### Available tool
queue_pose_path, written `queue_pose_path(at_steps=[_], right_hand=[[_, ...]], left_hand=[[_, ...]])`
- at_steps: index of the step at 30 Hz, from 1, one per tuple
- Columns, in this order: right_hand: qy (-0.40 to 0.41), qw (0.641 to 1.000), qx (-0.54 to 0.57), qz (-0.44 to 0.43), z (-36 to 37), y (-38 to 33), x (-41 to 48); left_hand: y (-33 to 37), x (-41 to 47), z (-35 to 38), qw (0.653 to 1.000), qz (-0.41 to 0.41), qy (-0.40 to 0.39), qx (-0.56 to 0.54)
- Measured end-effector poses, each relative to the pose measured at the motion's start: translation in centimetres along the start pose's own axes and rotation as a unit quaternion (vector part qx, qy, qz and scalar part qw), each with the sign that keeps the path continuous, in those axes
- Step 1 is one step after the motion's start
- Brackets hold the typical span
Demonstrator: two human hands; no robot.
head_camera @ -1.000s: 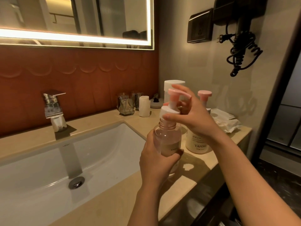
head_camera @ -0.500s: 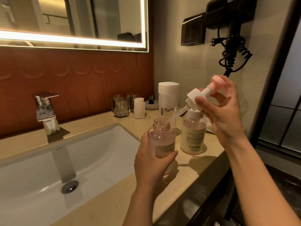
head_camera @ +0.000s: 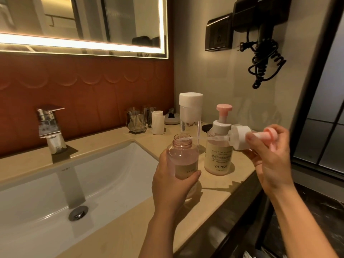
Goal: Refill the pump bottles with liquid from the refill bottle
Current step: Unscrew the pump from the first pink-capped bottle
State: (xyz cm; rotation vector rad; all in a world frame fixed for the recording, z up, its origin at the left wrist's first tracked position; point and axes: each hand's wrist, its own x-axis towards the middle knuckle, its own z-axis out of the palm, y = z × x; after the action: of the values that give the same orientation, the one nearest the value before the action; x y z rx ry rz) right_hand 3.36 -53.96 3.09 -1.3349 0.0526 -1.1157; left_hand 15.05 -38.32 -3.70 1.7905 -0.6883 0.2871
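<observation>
My left hand (head_camera: pixel 172 185) grips an open clear pump bottle (head_camera: pixel 183 155), partly filled with pale liquid, upright just above the counter. My right hand (head_camera: pixel 270 155) holds its removed pump head (head_camera: pixel 240 136), white collar and pink top, tilted sideways to the right of the bottle. The pump's thin tube reaches left, its tip over the bottle's mouth. A second pump bottle (head_camera: pixel 219 151) labelled YAPING stands behind with its pump fitted. A tall clear bottle with a white cap (head_camera: pixel 190 116) stands further back.
White sink basin (head_camera: pixel 55 192) and chrome faucet (head_camera: pixel 50 127) lie to the left. Glass tumblers (head_camera: pixel 136 121) and a small white roll (head_camera: pixel 157 122) stand by the red wall. The beige counter's edge (head_camera: pixel 232 198) runs below my right hand. A hair dryer (head_camera: pixel 262 38) hangs on the wall.
My right hand unscrewed the pump head, lifted it out of the bottle and swung it right and down, turning it sideways. The left hand kept the bottle still.
</observation>
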Motion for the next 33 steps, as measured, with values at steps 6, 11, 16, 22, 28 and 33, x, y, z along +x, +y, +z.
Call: queue_pose_path(at_steps=[6, 11, 16, 22, 28, 33], right_hand=[[-0.027, 0.996, -0.041, 0.077, -0.9, 1.5, -1.8], [-0.082, 0.981, -0.133, 0.111, -1.6, 2.1, -4.1], [0.026, 0.990, 0.002, 0.137, -4.8, 2.8, -5.8], [0.159, 0.974, -0.062, 0.148, -8.4, 3.5, -4.1], [0.027, 0.914, -0.384, 0.125, -7.7, 7.5, 3.5], [-0.063, 0.818, -0.565, 0.087, -5.6, 10.4, 7.4]], left_hand=[[-0.1, 0.0, -0.1, 1.000, 0.000, 0.008, -0.001], [-0.1, -0.1, -0.1, 1.000, 0.001, 0.010, -0.002], [0.0, -0.1, 0.0, 1.000, -0.006, 0.008, -0.010], [0.1, -0.1, 0.0, 1.000, -0.012, 0.013, -0.019], [0.4, -0.1, -0.1, 1.000, -0.023, 0.007, -0.014], [0.3, -0.1, 0.0, 0.999, -0.032, 0.002, 0.000]])
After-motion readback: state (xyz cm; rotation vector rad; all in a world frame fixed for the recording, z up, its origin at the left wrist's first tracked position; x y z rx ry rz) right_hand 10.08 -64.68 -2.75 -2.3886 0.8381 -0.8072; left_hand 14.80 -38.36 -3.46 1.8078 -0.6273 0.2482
